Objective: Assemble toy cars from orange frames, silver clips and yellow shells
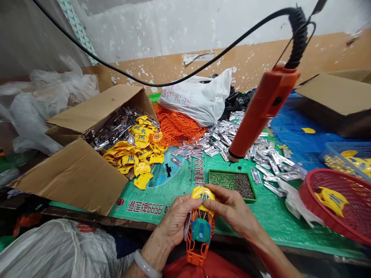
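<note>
Low at the table's front edge, my left hand (178, 218) and my right hand (232, 210) both grip a toy car body (201, 230) with an orange cage frame and a teal block in its middle. A yellow plastic shell (203, 194) with blue markings sits at its far end, pinched under both thumbs. Fingers hide part of the car's sides. Just beyond the hands lies a green tray (232, 183) of small screws. An orange electric screwdriver (262, 112) hangs point down above the tray.
Yellow shells (142, 154) spill from a tipped cardboard box (84, 173) on the left. Orange frames (179, 127), a white plastic bag (197, 98) and silvery strips (232, 133) lie behind. At right stands a red basket (308, 193). A black cable (162, 85) crosses overhead.
</note>
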Motion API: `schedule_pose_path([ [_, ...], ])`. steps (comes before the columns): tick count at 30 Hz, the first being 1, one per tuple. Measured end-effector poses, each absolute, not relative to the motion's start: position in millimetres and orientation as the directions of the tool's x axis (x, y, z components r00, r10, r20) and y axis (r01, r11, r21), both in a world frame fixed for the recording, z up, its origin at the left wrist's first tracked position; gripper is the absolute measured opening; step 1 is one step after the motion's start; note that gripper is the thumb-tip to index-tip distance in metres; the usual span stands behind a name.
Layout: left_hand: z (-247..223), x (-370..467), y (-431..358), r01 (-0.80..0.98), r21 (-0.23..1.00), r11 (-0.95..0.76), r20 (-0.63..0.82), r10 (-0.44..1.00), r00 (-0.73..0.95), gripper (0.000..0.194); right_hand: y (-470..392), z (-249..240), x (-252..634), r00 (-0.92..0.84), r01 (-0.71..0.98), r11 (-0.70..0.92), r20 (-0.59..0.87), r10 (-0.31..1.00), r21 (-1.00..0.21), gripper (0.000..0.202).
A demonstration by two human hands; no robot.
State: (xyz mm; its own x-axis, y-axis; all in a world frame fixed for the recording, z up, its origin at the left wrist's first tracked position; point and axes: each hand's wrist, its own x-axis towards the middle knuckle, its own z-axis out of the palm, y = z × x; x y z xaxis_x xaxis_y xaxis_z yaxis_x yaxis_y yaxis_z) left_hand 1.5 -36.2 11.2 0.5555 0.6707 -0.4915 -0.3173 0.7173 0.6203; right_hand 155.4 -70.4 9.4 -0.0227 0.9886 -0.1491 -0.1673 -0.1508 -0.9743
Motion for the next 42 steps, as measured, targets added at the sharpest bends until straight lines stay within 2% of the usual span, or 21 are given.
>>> schedule_pose_path([
  [9, 7, 7, -40, -0.365, 0.594, 0.717, -0.528, 0.69, 0.495, 0.016, -74, 3, 163, -0.1, 0.078, -0.118, -0.125, 0.987, -0.99, 0.042],
  [11, 6, 8, -40, -0.367, 0.61, 0.702, -0.528, 0.706, 0.472, 0.018, -78, 8, 171, -0.005, 0.169, -0.064, -0.066, 0.998, -0.984, 0.044],
  [12, 5, 9, -41, -0.357, 0.621, 0.697, -0.53, 0.71, 0.464, 0.019, -80, 13, 177, 0.105, 0.224, -0.022, 0.002, 0.994, -0.974, 0.043],
  [14, 4, 9, -41, -0.329, 0.65, 0.685, -0.532, 0.719, 0.447, 0.023, -82, 27, 193, 0.401, 0.343, 0.057, 0.201, 0.894, -0.938, 0.038],
  [16, 3, 9, -42, -0.297, 0.68, 0.671, -0.533, 0.73, 0.428, 0.025, -76, 44, 215, 0.643, 0.452, 0.087, 0.392, 0.658, -0.888, 0.034],
  [18, 2, 9, -42, -0.265, 0.702, 0.661, -0.534, 0.735, 0.418, 0.025, -60, 62, 239, 0.696, 0.562, 0.15, 0.563, 0.446, -0.813, 0.045],
  [19, 2, 9, -43, -0.247, 0.708, 0.661, -0.537, 0.732, 0.42, 0.025, -49, 71, 251, 0.669, 0.583, 0.202, 0.606, 0.43, -0.787, 0.058],
  [21, 2, 10, -43, -0.22, 0.71, 0.669, -0.547, 0.721, 0.425, 0.026, -23, 85, 270, 0.637, 0.551, 0.25, 0.595, 0.491, -0.796, 0.085],
  [22, 2, 10, -43, -0.214, 0.706, 0.675, -0.553, 0.714, 0.428, 0.026, -8, 91, 277, 0.608, 0.525, 0.275, 0.581, 0.541, -0.806, 0.088],
  [24, 2, 11, -44, -0.215, 0.686, 0.695, -0.567, 0.696, 0.442, 0.027, 18, 99, 284, 0.523, 0.427, 0.374, 0.562, 0.641, -0.823, 0.081],
  [26, 0, 11, -43, -0.226, 0.663, 0.714, -0.577, 0.679, 0.453, 0.026, 39, 102, 283, 0.482, 0.306, 0.427, 0.525, 0.701, -0.851, 0.065],
  [28, -1, 10, -43, -0.23, 0.647, 0.727, -0.587, 0.667, 0.458, 0.026, 51, 103, 275, 0.469, 0.204, 0.417, 0.462, 0.753, -0.886, 0.046],
  [30, -2, 8, -42, -0.225, 0.636, 0.738, -0.598, 0.656, 0.461, 0.026, 52, 103, 264, 0.457, 0.186, 0.366, 0.41, 0.789, -0.912, 0.037],
  [35, -3, 5, -39, -0.201, 0.639, 0.743, -0.623, 0.653, 0.43, 0.028, 30, 101, 232, 0.486, 0.272, 0.238, 0.347, 0.802, -0.932, 0.037],
  [39, -2, 5, -37, -0.186, 0.631, 0.754, -0.631, 0.637, 0.443, 0.03, 14, 89, 221, 0.589, 0.239, 0.268, 0.359, 0.724, -0.933, 0.036],
  [42, -2, 5, -37, -0.172, 0.625, 0.762, -0.626, 0.62, 0.472, 0.029, 9, 72, 223, 0.63, 0.233, 0.241, 0.335, 0.7, -0.942, 0.025],
])
